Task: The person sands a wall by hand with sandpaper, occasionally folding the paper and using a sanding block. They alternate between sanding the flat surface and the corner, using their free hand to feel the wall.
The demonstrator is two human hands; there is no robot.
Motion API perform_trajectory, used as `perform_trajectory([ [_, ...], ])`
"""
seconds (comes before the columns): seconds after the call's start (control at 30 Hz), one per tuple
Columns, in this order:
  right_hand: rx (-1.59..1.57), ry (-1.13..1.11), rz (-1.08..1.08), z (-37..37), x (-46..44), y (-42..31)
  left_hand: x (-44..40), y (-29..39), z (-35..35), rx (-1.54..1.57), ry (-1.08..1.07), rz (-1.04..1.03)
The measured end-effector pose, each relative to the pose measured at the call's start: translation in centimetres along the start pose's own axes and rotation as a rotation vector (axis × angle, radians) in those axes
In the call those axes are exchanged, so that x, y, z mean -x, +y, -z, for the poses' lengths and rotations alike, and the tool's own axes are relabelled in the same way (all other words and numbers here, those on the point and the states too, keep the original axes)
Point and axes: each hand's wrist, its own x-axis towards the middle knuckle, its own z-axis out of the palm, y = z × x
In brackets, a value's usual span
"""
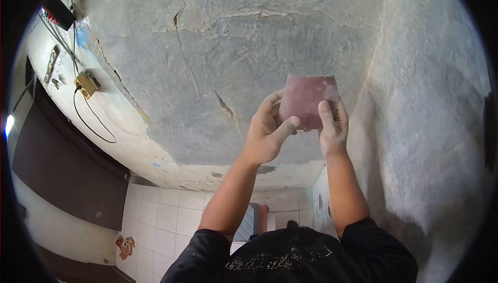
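Observation:
A reddish-brown piece of sandpaper [306,99] with pale dust at its upper right corner is held up in front of the wall. My left hand [268,132] grips its left edge, thumb on the face and fingers behind. At the right edge, my right hand [333,127] pinches it the same way, its thumb coated with whitish dust. The fingers behind the sheet are mostly hidden. Beyond it stands a grey plastered wall [249,54] with long cracks and rough patches.
To the right, a second rough wall [430,106] meets the first at a corner. A socket box [87,85] with a looped black cable hangs at left, near a dark door [62,163]. Below are white floor tiles [166,215], a crumpled cloth [125,245] and a grey-blue padded object [246,223].

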Motion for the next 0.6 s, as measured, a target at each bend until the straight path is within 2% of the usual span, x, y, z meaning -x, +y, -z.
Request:
perform_trajectory([
  [0.03, 0.074, -0.002, -0.044, 0.0, 1.7, -0.2, 1.4, -0.5, 0.0, 0.008, -0.016, 0.015],
  [0.1, 0.108, 0.031, -0.062, -0.7, 5.0, -0.7, 4.2, -1.8, 0.1, 0.070, 0.112, 0.103],
  [0.17, 0.299, 0.051, -0.047, -0.9, 8.5, 0.3, 7.6, -2.7, 0.2, 0.071, 0.096, 0.159],
  [0.23, 0.358, 0.088, -0.149, -2.3, 12.6, -0.2, 11.5, -3.9, 0.5, 0.066, 0.076, 0.217],
  [0.3, 0.339, 0.115, -0.237, -3.7, 16.9, 0.1, 15.4, -4.9, 0.8, 0.112, 0.171, 0.313],
  [0.4, 0.254, 0.133, -0.409, -4.2, 23.6, 0.1, 20.3, -4.7, -0.3, 0.253, 0.166, 0.482],
  [0.43, 0.276, 0.176, -0.429, -3.8, 25.9, 0.0, 21.8, -5.9, -0.4, 0.276, 0.144, 0.522],
  [0.5, 0.372, 0.092, -0.494, -2.9, 30.4, -0.9, 24.7, -8.5, -0.9, 0.318, -0.034, 0.562],
  [0.6, 0.353, 0.197, -0.578, -2.9, 33.6, -4.7, 28.4, -9.0, -4.1, 0.192, -0.151, 0.581],
])
